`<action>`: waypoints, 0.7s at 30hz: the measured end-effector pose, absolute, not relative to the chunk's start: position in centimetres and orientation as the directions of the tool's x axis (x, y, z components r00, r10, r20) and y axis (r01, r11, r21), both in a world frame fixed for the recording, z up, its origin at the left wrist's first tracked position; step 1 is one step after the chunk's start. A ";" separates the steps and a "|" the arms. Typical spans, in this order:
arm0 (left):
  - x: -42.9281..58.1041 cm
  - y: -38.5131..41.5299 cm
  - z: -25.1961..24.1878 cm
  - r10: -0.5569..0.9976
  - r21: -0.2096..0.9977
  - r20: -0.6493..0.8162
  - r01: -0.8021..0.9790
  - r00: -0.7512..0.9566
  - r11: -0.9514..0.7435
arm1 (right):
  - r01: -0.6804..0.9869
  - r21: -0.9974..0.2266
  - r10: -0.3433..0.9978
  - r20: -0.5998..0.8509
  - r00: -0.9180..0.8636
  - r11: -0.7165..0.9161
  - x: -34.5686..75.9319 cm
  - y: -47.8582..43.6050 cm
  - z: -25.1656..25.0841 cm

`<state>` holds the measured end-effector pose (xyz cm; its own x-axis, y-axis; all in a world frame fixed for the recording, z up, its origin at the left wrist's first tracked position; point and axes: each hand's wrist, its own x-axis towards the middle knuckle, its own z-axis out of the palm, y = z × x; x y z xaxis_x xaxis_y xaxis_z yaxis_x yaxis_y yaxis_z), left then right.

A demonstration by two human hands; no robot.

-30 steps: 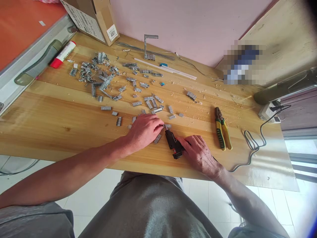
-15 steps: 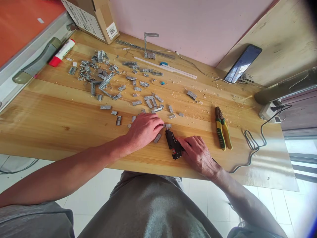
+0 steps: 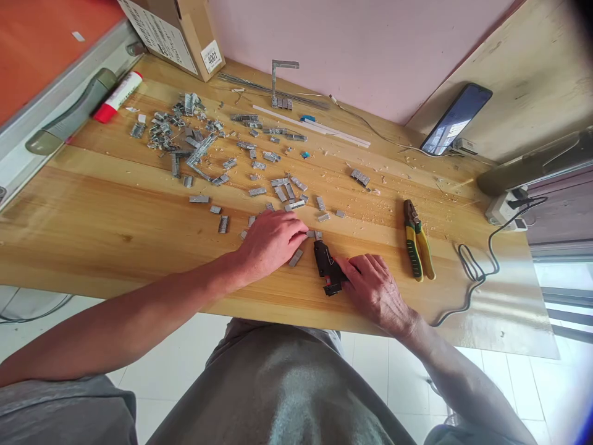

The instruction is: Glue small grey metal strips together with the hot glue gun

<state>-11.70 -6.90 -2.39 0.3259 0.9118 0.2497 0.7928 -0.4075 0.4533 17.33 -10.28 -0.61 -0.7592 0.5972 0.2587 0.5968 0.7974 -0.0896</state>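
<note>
My right hand (image 3: pixel 373 289) grips a small black tool with a red trigger, a glue gun (image 3: pixel 326 266), lying near the front edge of the wooden table (image 3: pixel 106 216). Its nozzle points at a small staple block (image 3: pixel 313 234). My left hand (image 3: pixel 273 240) rests palm down, fingers pinched together at that staple block just ahead of the nozzle. Another staple strip (image 3: pixel 295 258) lies beside my left hand's fingers. Several more grey staple pieces (image 3: pixel 282 190) are scattered beyond the hands.
Yellow-green pliers (image 3: pixel 416 240) lie to the right. A black cord (image 3: pixel 475 266) runs to a power strip (image 3: pixel 504 207). A phone (image 3: pixel 456 118) leans at the back right. A cardboard box (image 3: pixel 173 31), red-white marker (image 3: pixel 117 97) and white sticks (image 3: pixel 319 128) sit at the back.
Both hands stay almost in place. The glue gun has shifted slightly to the right, away from my left hand.
</note>
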 end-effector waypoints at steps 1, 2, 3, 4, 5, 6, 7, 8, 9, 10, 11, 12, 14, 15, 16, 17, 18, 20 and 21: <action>-11.7 -6.9 -2.4 0.912 0.457 0.248 0.791 0.327 -0.407 | 0.596 -0.091 0.596 0.261 -0.759 0.798 17.3 -10.4 -0.6; -11.7 -6.9 -2.4 0.912 0.461 0.247 0.788 0.327 -0.408 | 0.594 -0.092 0.595 0.263 -0.759 0.799 17.2 -10.4 -0.6; -11.7 -6.9 -2.4 0.912 0.464 0.248 0.786 0.327 -0.408 | 0.592 -0.094 0.594 0.263 -0.760 0.800 17.1 -10.5 -0.7; -11.8 -6.9 -2.4 0.911 0.466 0.250 0.785 0.327 -0.409 | 0.591 -0.098 0.594 0.260 -0.761 0.801 17.0 -10.5 -0.7; -11.8 -6.9 -2.4 0.911 0.466 0.251 0.784 0.327 -0.410 | 0.591 -0.100 0.595 0.255 -0.762 0.800 17.0 -10.6 -0.7; -11.8 -6.9 -2.4 0.911 0.465 0.250 0.785 0.328 -0.410 | 0.594 -0.100 0.598 0.251 -0.761 0.798 16.9 -10.6 -0.7; -11.8 -6.9 -2.4 0.912 0.463 0.248 0.787 0.328 -0.409 | 0.597 -0.096 0.599 0.251 -0.760 0.797 16.9 -10.6 -0.8; -11.7 -6.8 -2.4 0.913 0.461 0.245 0.789 0.328 -0.407 | 0.601 -0.091 0.602 0.254 -0.757 0.794 16.9 -10.6 -0.8; -11.7 -6.8 -2.4 0.913 0.460 0.241 0.790 0.328 -0.405 | 0.605 -0.084 0.604 0.258 -0.754 0.792 16.9 -10.6 -0.8; -11.7 -6.8 -2.4 0.914 0.460 0.239 0.791 0.327 -0.403 | 0.608 -0.078 0.605 0.263 -0.752 0.790 17.0 -10.6 -0.8; -11.7 -6.8 -2.3 0.915 0.460 0.237 0.792 0.327 -0.402 | 0.611 -0.075 0.606 0.267 -0.749 0.788 17.1 -10.6 -0.8; -11.7 -6.8 -2.3 0.915 0.461 0.236 0.792 0.326 -0.401 | 0.614 -0.076 0.609 0.268 -0.747 0.786 17.2 -10.7 -0.8; -11.7 -6.8 -2.2 0.916 0.461 0.236 0.792 0.325 -0.400 | 0.616 -0.085 0.614 0.266 -0.743 0.783 17.5 -10.8 -0.7; -11.7 -6.8 -2.2 0.915 0.462 0.236 0.791 0.326 -0.401 | 0.617 -0.094 0.618 0.264 -0.741 0.781 17.6 -10.8 -0.7; -11.7 -6.8 -2.2 0.915 0.463 0.236 0.789 0.328 -0.403 | 0.621 -0.107 0.624 0.262 -0.736 0.777 17.7 -10.9 -0.6; -11.7 -6.8 -2.3 0.914 0.464 0.236 0.788 0.330 -0.405 | 0.626 -0.123 0.634 0.260 -0.728 0.770 17.9 -11.0 -0.6; -11.7 -6.8 -2.3 0.913 0.466 0.238 0.786 0.330 -0.406 | 0.634 -0.138 0.646 0.253 -0.721 0.761 18.0 -11.0 -0.6; -11.7 -6.8 -2.4 0.913 0.468 0.247 0.785 0.325 -0.406 | 0.646 -0.153 0.663 0.239 -0.710 0.747 18.1 -10.9 -0.6; -11.7 -6.8 -2.5 0.913 0.469 0.252 0.785 0.320 -0.404 | 0.647 -0.154 0.664 0.236 -0.710 0.747 18.2 -10.9 -0.6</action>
<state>-11.66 -6.80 -2.49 0.3196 0.9134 0.2522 0.7852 -0.4043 0.4690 18.15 -10.87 -0.63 -0.7098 0.6636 0.2363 0.6470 0.7468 -0.1539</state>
